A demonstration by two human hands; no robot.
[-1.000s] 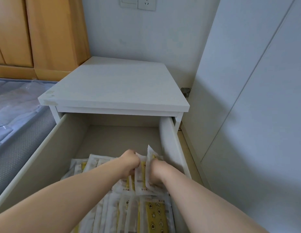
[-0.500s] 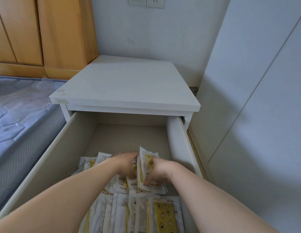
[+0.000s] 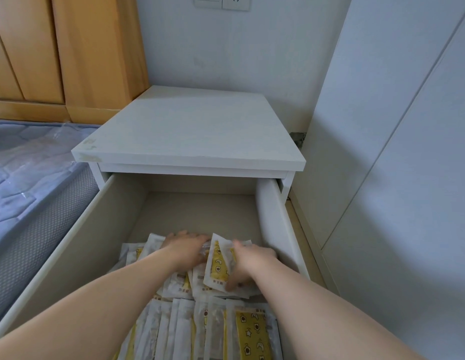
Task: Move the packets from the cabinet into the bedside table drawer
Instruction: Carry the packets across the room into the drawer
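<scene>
The white bedside table has its drawer pulled out toward me. Several white-and-yellow packets lie in rows in the drawer's near half. My left hand rests flat, fingers spread, on a loose pile of packets in the middle. My right hand grips a tilted bunch of packets, thumb on the front, standing them on edge against the pile. The far half of the drawer floor is bare.
A mattress in plastic wrap lies left of the drawer. Wooden wardrobe doors stand behind it. White cabinet doors fill the right side. A wall socket sits above the table.
Both hands have moved slightly deeper into the drawer. My left hand has opened from a grip to lying flat on the pile. The view has shifted a little to the left.
</scene>
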